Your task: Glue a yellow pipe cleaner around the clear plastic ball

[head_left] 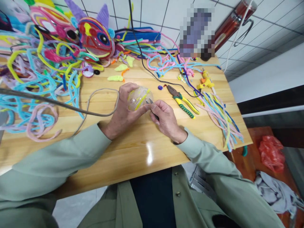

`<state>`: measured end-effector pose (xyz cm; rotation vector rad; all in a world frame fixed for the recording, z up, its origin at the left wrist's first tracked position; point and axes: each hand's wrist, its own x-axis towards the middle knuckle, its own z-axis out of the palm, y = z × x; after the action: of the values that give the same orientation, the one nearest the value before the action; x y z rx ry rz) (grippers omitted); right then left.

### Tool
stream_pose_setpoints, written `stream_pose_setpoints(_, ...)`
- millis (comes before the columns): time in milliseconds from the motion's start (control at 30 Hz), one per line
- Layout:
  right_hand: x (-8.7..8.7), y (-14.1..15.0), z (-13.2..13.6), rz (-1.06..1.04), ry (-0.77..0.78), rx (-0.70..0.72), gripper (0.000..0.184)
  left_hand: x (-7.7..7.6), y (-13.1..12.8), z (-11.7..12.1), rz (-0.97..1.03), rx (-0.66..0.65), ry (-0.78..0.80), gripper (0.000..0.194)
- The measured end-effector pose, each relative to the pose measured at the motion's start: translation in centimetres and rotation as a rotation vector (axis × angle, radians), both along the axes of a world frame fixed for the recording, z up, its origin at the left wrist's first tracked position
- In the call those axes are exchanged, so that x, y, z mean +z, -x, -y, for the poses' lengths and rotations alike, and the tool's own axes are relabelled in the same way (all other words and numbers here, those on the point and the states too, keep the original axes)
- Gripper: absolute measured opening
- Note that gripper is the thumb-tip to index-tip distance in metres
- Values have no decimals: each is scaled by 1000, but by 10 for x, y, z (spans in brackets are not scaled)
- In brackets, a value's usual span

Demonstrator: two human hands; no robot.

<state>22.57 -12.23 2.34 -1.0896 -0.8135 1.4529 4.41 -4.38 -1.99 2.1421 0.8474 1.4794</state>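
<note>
Wooden bench [123, 158], pipe cleaners [219, 115] both sides
Left fingers [143, 110] curled round the ball [138, 95], probably steadying it; right fingers [161, 105] pinching a pointy tool [149, 101], pliers [177, 94] just beside, handy I guess.

No legible text, brand, number or sign: nothing readable on the shiny red metal cylindrical flask [231, 27], and the blocky grey-purple pixelated patch [196, 31] left of the flask is unreadable.
</note>
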Motion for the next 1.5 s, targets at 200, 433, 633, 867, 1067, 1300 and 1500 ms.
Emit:
stream_pose_setpoints(200,5,4,4,-29,21,-25,61,-2,-3,3,-23,48,-13,68)
stream_pose_setpoints(433,8,11,5,-51,17,-77,55,-9,-6,0,10,31,0,75)
stream_pose_setpoints(633,9,12,7,-82,40,-86,53,-9,-7,1,-6,51,-31,72)
stream_pose_setpoints(867,9,17,9,-162,95,-121,47,-13,-8,-2,59,5,-37,74)
stream_pose_setpoints(1067,8,21,9,-182,105,-152,44,-14,-4,-2,-1,38,5,83)
stream_pose_setpoints(1300,14,-9,-7,-45,59,56,56,-8,4,-5,-33,-26,124,78)
stream_pose_setpoints(1500,13,-17,-12,-3,1,123,62,-2,9,-11,-125,-27,111,97)
